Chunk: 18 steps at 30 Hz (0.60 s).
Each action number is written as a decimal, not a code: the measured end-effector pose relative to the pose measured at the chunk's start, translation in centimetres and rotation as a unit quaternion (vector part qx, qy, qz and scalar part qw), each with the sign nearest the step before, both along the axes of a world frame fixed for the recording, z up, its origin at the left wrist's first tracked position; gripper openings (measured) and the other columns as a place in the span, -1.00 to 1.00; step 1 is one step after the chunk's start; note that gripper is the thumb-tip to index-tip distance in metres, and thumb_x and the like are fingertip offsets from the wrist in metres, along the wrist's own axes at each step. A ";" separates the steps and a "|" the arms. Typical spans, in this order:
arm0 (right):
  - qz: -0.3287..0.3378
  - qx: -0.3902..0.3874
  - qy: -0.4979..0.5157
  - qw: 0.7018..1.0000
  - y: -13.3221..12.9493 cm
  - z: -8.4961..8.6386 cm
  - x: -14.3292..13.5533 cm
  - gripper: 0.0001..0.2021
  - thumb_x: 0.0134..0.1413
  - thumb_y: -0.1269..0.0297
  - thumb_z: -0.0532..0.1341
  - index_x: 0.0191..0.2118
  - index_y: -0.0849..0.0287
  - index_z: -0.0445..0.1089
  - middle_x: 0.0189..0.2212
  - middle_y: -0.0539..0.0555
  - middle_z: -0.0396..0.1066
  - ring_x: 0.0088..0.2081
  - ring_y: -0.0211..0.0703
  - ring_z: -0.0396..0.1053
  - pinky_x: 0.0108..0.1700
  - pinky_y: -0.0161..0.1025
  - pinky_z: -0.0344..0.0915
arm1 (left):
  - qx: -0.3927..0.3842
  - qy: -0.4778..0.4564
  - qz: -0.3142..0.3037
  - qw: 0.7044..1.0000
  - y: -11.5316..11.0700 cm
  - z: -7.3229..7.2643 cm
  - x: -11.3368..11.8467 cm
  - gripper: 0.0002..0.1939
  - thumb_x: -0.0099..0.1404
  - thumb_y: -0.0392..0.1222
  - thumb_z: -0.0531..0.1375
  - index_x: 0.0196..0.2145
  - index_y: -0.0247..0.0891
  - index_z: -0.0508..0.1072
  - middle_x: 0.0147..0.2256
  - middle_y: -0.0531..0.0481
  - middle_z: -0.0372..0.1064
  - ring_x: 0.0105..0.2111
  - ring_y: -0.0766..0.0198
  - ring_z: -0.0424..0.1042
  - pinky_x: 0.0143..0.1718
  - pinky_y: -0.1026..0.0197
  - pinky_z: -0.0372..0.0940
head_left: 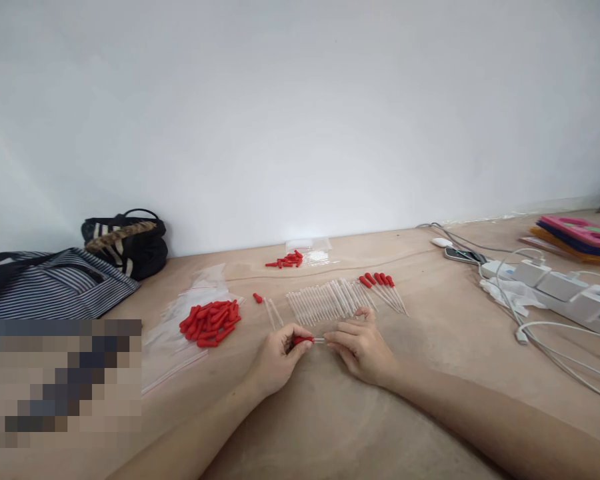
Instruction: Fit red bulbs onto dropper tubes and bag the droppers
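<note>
Between finger and thumb, my left hand (279, 353) grips a red rubber dropper bulb (303, 340). My right hand (360, 347) pinches a thin glass dropper tube (319, 340), whose visible end meets the bulb; how deep it sits inside is hidden. Just beyond my hands lies a row of bare glass tubes (320, 301). Several droppers with red bulbs (377, 280) lie at the row's right end. Left of the row are a loose red bulb (257, 298) and a few separate tubes (274, 312). A heap of red bulbs (210, 321) rests on a clear plastic bag (173, 353).
Farther back, more bulbs (285, 259) and tubes lie by a small clear bag (307, 245). At the right are a power strip with white chargers (560, 283), loose cables and stacked coloured boards (580, 233). A striped bag (75, 283) and black bag (150, 250) stand left.
</note>
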State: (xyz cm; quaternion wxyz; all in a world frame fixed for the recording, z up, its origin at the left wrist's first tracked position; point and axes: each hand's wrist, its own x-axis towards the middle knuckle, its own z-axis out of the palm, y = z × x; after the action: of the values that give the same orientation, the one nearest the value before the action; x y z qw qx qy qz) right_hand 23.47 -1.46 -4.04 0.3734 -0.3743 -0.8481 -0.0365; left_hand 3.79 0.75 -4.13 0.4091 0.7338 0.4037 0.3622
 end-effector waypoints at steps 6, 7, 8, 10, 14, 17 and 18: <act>0.000 -0.023 -0.007 1.000 -0.2 0.1 -0.1 -0.80 0.10 0.41 0.00 -0.34 0.16 0.36 -0.54 -0.04 0.35 -0.49 -0.33 0.24 -0.18 -0.18 -0.14 | 0.001 -0.002 -0.005 1.000 0.0 0.0 0.0 -0.90 0.15 -0.22 0.13 -0.37 -0.28 0.39 -0.47 0.02 0.35 -0.41 0.27 0.34 -0.37 0.25 0.23; 0.002 -0.039 -0.001 0.999 -0.3 0.2 -0.1 -0.81 0.10 0.41 0.00 -0.34 0.17 0.36 -0.52 -0.04 0.35 -0.48 -0.33 0.24 -0.19 -0.19 -0.14 | 0.002 -0.002 -0.005 1.000 0.0 0.0 0.0 -0.90 0.15 -0.21 0.13 -0.37 -0.28 0.39 -0.46 0.02 0.35 -0.41 0.27 0.34 -0.37 0.25 0.23; 0.002 -0.054 0.004 0.999 -0.3 0.2 -0.2 -0.81 0.10 0.42 0.00 -0.34 0.17 0.36 -0.51 -0.04 0.36 -0.47 -0.32 0.24 -0.20 -0.20 -0.14 | 0.003 -0.002 -0.005 1.000 0.0 0.1 0.0 -0.90 0.15 -0.21 0.13 -0.37 -0.27 0.39 -0.46 0.02 0.36 -0.41 0.27 0.35 -0.37 0.25 0.23; 0.001 -0.076 0.007 0.997 -0.4 0.4 -0.2 -0.81 0.10 0.42 0.00 -0.34 0.17 0.35 -0.50 -0.04 0.36 -0.46 -0.32 0.25 -0.21 -0.21 -0.13 | 0.006 -0.001 -0.005 1.000 -0.1 0.1 -0.1 -0.90 0.16 -0.21 0.13 -0.36 -0.27 0.39 -0.45 0.02 0.37 -0.40 0.26 0.35 -0.36 0.25 0.24; -0.006 -0.080 -0.005 0.997 -0.3 0.7 0.0 -0.80 0.11 0.41 0.00 -0.35 0.16 0.36 -0.50 -0.03 0.35 -0.47 -0.33 0.24 -0.24 -0.23 -0.12 | 0.004 -0.004 -0.007 1.000 -0.1 0.2 0.0 -0.88 0.15 -0.20 0.13 -0.36 -0.28 0.39 -0.44 0.01 0.38 -0.40 0.26 0.35 -0.36 0.25 0.24; -0.004 -0.061 -0.010 0.998 -0.3 0.7 0.1 -0.81 0.09 0.41 0.00 -0.35 0.16 0.36 -0.52 -0.04 0.34 -0.48 -0.34 0.23 -0.25 -0.23 -0.12 | -0.003 -0.005 -0.008 1.000 -0.2 0.3 0.0 -0.87 0.15 -0.19 0.13 -0.36 -0.29 0.40 -0.44 -0.01 0.39 -0.40 0.26 0.36 -0.35 0.25 0.25; -0.003 -0.052 -0.009 0.999 -0.3 0.7 0.1 -0.81 0.09 0.41 0.00 -0.35 0.16 0.36 -0.53 -0.05 0.33 -0.49 -0.34 0.23 -0.25 -0.23 -0.13 | -0.005 -0.004 -0.008 1.000 -0.2 0.3 0.1 -0.86 0.15 -0.18 0.13 -0.36 -0.29 0.40 -0.44 -0.01 0.38 -0.40 0.26 0.35 -0.35 0.25 0.25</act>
State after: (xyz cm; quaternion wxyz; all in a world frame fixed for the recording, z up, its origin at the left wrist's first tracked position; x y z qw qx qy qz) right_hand 23.53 -1.73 -3.36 0.3457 -0.3958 -0.8507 0.0033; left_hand 3.86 0.58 -3.80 0.4170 0.7336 0.3976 0.3602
